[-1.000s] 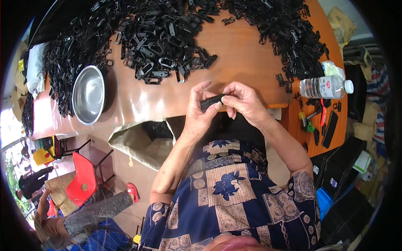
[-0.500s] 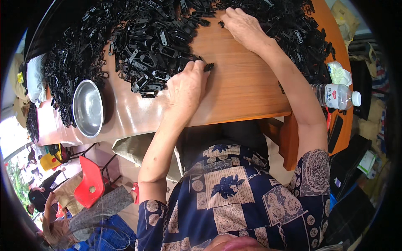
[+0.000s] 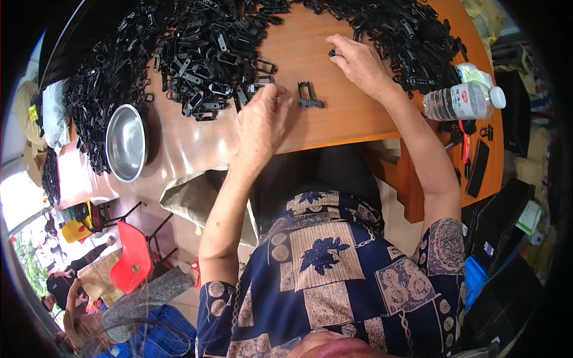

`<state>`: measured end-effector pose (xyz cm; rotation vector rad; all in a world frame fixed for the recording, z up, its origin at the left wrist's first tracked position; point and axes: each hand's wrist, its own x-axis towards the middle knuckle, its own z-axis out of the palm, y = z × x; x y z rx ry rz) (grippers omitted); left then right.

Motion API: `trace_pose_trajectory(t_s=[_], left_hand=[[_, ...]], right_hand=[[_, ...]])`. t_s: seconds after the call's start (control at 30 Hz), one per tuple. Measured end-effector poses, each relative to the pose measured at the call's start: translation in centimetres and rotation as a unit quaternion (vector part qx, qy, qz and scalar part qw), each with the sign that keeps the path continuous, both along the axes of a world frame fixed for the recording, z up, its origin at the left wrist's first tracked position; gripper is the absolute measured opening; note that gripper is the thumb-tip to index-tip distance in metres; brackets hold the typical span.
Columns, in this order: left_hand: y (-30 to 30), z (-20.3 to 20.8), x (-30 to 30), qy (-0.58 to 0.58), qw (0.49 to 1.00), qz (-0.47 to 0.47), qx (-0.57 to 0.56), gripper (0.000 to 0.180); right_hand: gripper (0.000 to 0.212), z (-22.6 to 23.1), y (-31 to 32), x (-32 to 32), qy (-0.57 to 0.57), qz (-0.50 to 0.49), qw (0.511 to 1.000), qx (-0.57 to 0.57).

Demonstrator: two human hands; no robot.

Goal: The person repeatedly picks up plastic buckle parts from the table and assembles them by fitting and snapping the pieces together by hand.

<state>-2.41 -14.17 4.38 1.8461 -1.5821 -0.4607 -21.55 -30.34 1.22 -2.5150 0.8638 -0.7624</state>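
My left hand is at the right edge of a large heap of black plastic clip-like parts. Its fingers are loosely bent and slightly apart, with no part visible between them; the fingertips are slightly blurred and close to some loose pieces. To its right, one black U-shaped clip part lies by itself on the wooden tabletop. Farther right, my right hand is raised near a second heap, pinching a small black part between thumb and fingers.
A steel bowl stands at the table's left side, beside more black parts. A clear water bottle lies near my right forearm, with a black strip close by. A red chair and another person are at lower left.
The U-shaped part that was in my left hand now lies on the table, and that hand has shifted left toward the heap. My right hand has drawn nearer with the small part.
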Motion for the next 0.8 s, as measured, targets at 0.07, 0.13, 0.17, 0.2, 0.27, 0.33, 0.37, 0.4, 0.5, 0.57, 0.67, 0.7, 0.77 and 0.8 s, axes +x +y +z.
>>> trace_pose_trajectory(t_s=[0.07,0.13,0.17,0.2,0.27,0.33,0.37,0.4,0.5,0.57,0.67,0.7,0.77,0.8], left_hand=[[-0.4,-0.3,0.5,-0.017,1.000,-0.006,-0.008,0.021],[-1.0,-0.8,0.9,-0.021,1.000,-0.010,-0.005,0.022],[-1.5,-1.2,1.2,-0.042,0.998,-0.033,-0.034,0.023],[-2.0,-0.8,1.0,-0.062,0.995,-0.057,-0.062,0.025],[-2.8,-0.1,0.7,-0.132,0.982,-0.130,-0.038,0.025],[-3.9,0.5,0.5,-0.240,0.934,-0.265,-0.011,0.031],[-4.5,0.5,0.6,-0.241,0.933,-0.265,-0.014,0.031],[-5.1,0.6,0.7,-0.283,0.913,-0.294,-0.005,0.029],[-5.9,0.9,1.1,-0.326,0.899,-0.291,0.025,0.024],[-6.1,0.9,1.7,-0.329,0.907,-0.261,0.046,0.023],[-6.0,-0.2,2.9,-0.220,0.964,-0.144,-0.038,0.025],[-5.9,0.0,2.6,-0.219,0.964,-0.145,-0.038,0.025],[-5.2,0.3,1.8,0.097,0.992,-0.054,0.056,0.024],[-4.6,0.1,1.8,0.230,0.970,-0.027,0.076,0.023]], right_hand=[[0.018,-0.3,1.0,-0.9,-0.007,-0.060,0.996,0.069],[0.015,-0.6,1.6,-1.2,-0.020,-0.055,0.996,0.064],[0.012,-0.7,1.7,-1.3,-0.030,-0.050,0.996,0.062],[0.012,-0.4,2.0,-1.5,-0.031,-0.051,0.996,0.059],[0.009,0.1,2.6,-1.9,-0.008,-0.066,0.995,0.071],[0.009,-1.2,2.5,-2.4,-0.011,-0.055,0.997,0.050],[0.010,-1.9,2.3,-2.7,-0.013,-0.044,0.998,0.032],[0.010,-1.8,2.5,-2.8,-0.013,-0.044,0.999,0.029],[0.009,-1.3,3.4,-3.0,-0.030,-0.051,0.998,0.036],[0.009,-0.4,4.1,-2.6,-0.054,-0.076,0.994,0.050],[0.008,-0.1,4.8,-1.6,-0.128,-0.093,0.980,0.117],[0.008,0.0,5.1,-1.3,-0.127,-0.094,0.980,0.118],[0.012,0.2,6.0,-0.4,-0.233,-0.090,0.922,0.294],[0.012,0.9,6.6,0.5,-0.232,-0.082,0.923,0.295]])
